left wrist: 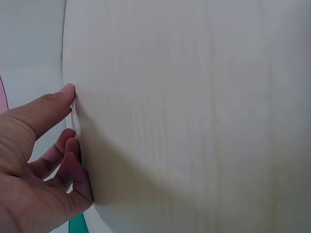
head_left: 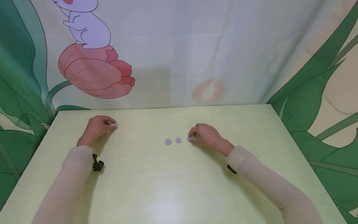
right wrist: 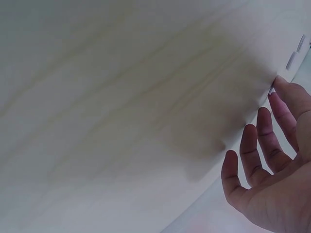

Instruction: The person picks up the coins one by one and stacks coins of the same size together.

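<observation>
Near the far left of the table, my left hand point(head_left: 96, 128) pinches a small pale lilac disc point(head_left: 116, 124) between thumb and index finger. In the left wrist view that hand point(left wrist: 41, 165) is low at the tabletop, and its disc can hardly be made out. My right hand point(head_left: 207, 136) pinches a similar disc point(head_left: 188, 139) by its edge at the table surface, right of the middle. Two more flat discs, a left one point(head_left: 168, 142) and a right one point(head_left: 178, 140), lie in a row beside it. Whether they are coins or counters cannot be told.
The pale wooden table point(head_left: 156, 180) ends at a hanging printed cloth point(head_left: 195, 53) behind it. Green leaf prints point(head_left: 302, 115) flank both sides. A black wrist device point(head_left: 97, 163) sits at the left cuff, another point(head_left: 231, 169) under the right cuff.
</observation>
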`<state>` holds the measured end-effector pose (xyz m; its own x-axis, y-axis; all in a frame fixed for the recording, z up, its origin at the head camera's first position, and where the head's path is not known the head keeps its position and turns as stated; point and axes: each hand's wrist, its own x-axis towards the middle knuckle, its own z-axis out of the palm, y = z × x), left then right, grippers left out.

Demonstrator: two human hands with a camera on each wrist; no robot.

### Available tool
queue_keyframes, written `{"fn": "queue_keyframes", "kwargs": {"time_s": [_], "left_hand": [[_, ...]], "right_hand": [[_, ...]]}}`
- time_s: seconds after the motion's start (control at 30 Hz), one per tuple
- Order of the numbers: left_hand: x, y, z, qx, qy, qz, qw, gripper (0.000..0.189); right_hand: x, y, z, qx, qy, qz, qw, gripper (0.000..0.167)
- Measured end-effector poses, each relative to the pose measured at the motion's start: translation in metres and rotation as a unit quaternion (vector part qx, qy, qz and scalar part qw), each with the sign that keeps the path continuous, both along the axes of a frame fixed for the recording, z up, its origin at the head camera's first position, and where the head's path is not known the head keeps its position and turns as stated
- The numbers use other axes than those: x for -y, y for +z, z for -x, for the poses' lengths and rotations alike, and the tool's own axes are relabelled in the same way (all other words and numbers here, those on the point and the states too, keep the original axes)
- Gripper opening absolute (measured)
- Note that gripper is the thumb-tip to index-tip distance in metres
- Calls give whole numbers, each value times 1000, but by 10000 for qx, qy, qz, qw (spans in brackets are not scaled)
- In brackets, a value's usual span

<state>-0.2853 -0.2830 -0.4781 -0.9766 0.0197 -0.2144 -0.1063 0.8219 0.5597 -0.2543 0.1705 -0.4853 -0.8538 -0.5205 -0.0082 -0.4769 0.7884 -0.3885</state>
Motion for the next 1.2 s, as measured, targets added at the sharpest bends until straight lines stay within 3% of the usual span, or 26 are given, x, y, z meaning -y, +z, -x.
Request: {"fn": "queue_keyframes", "kwargs": {"time_s": [0.37, 0.67, 0.9, 1.2], "left_hand": [[2, 0, -1, 14, 97, 83, 9999, 43], [0, -1, -2, -355, 189, 133, 9991, 37], [-4, -4, -1, -314, 210, 149, 9992, 34], [-8, 4, 0, -186, 27, 188, 9996, 30]], "right_hand": [[0, 1, 1, 38, 32, 10, 10000, 11], [-1, -2, 2, -16, -36, 47, 10000, 11], [-2, -2, 0, -24, -43, 94, 9999, 10], [-2, -4, 1, -66, -39, -32, 10000, 10]]}}
